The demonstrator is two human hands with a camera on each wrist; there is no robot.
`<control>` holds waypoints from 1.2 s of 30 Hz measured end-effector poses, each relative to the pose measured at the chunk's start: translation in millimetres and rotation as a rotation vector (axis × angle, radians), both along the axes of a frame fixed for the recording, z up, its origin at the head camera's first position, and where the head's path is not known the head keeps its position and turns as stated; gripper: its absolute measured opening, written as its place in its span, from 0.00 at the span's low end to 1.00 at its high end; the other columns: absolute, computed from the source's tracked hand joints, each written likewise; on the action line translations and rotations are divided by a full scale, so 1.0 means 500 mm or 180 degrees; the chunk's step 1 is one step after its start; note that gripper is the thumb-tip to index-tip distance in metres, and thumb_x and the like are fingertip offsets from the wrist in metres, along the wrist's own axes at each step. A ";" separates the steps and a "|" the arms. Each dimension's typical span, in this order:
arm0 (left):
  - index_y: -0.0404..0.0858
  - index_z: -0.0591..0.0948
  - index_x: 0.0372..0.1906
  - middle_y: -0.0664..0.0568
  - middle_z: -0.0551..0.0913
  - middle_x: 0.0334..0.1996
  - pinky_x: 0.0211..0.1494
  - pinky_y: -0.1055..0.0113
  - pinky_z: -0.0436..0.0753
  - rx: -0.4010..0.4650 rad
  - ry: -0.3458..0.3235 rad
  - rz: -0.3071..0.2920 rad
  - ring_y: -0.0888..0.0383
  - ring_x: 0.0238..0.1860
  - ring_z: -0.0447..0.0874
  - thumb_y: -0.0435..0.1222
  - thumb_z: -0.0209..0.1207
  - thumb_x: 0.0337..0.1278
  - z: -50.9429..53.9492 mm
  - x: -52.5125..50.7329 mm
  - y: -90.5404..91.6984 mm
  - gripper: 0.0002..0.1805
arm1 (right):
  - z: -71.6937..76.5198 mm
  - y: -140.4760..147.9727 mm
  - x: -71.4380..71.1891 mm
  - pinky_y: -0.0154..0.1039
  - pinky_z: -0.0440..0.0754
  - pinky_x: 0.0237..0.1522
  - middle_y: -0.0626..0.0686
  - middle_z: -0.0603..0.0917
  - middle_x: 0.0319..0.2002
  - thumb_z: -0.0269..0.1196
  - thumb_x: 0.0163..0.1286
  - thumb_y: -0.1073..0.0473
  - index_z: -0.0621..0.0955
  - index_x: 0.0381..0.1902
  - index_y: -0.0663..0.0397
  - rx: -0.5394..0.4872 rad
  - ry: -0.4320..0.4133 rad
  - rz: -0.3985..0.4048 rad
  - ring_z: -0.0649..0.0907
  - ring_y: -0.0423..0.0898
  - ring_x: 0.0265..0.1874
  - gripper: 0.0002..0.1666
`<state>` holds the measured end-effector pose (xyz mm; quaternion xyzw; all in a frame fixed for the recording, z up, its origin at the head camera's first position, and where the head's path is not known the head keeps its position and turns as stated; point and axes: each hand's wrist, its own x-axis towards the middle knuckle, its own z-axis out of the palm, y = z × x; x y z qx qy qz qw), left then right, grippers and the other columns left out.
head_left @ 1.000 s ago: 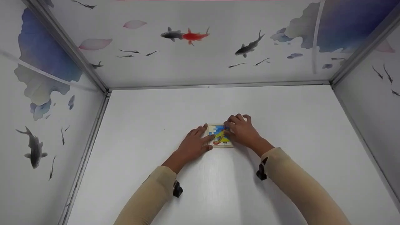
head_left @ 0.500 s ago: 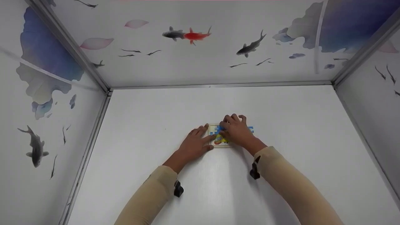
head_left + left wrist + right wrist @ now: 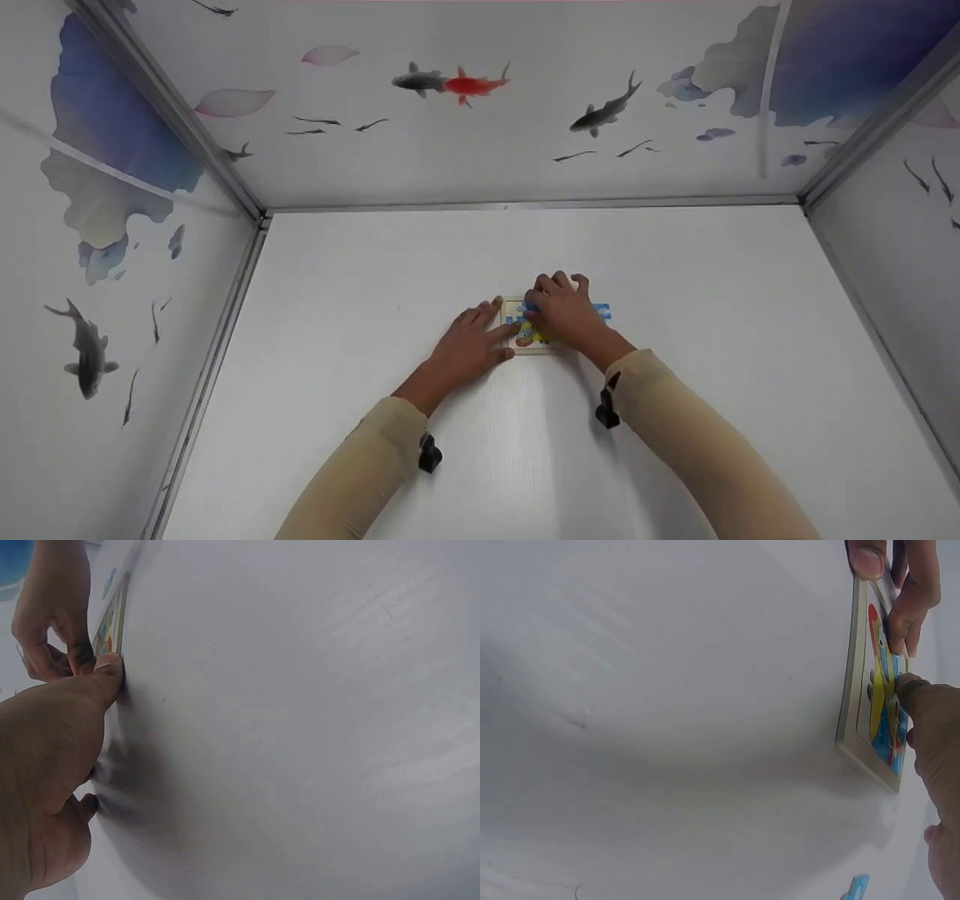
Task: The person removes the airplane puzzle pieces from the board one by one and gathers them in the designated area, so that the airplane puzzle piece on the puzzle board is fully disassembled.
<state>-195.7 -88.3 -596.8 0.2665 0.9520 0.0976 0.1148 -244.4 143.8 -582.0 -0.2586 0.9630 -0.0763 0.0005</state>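
A small jigsaw puzzle (image 3: 534,346) in a pale wooden frame lies on the white table, showing a yellow and blue picture. My left hand (image 3: 466,346) rests with extended fingers along its left side, thumb at the near edge and one finger on the picture. Over the right part, my right hand (image 3: 568,311) has its fingers curled and seems to pinch a blue puzzle piece, mostly hidden under the fingertips. In the right wrist view, the right thumb (image 3: 913,690) touches the picture. A loose blue puzzle piece (image 3: 603,310) lies right of the frame.
White panels printed with fish and petals enclose the white table (image 3: 375,285) at the back and sides. A metal rail (image 3: 420,208) runs along its far edge. Small black devices (image 3: 429,454) sit at both cuffs.
My right hand has shifted left across the puzzle, and the loose blue piece beyond it has come into sight. My left hand stays at the frame's left side.
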 end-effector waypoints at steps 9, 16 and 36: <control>0.58 0.70 0.86 0.45 0.50 0.92 0.91 0.45 0.62 0.0003 -0.0015 -0.0001 0.43 0.91 0.53 0.61 0.48 0.87 0.001 0.001 -0.001 0.32 | 0.004 -0.008 -0.003 0.75 0.69 0.75 0.54 0.83 0.61 0.66 0.84 0.44 0.88 0.62 0.49 0.0012 -0.0219 -0.0159 0.78 0.58 0.66 0.20; 0.58 0.70 0.86 0.45 0.50 0.92 0.91 0.46 0.61 0.0046 -0.0035 0.0005 0.44 0.91 0.53 0.61 0.49 0.86 0.003 0.001 -0.001 0.32 | 0.006 -0.013 -0.006 0.74 0.68 0.76 0.55 0.81 0.62 0.66 0.84 0.45 0.87 0.63 0.52 -0.0021 -0.0371 -0.0240 0.76 0.59 0.67 0.21; 0.60 0.69 0.86 0.46 0.50 0.93 0.91 0.47 0.61 -0.0036 -0.0031 0.0023 0.44 0.92 0.53 0.61 0.49 0.86 0.004 -0.001 0.002 0.32 | 0.005 -0.006 -0.002 0.75 0.73 0.68 0.58 0.78 0.58 0.70 0.80 0.59 0.84 0.61 0.55 -0.0454 -0.0553 -0.0213 0.74 0.60 0.62 0.16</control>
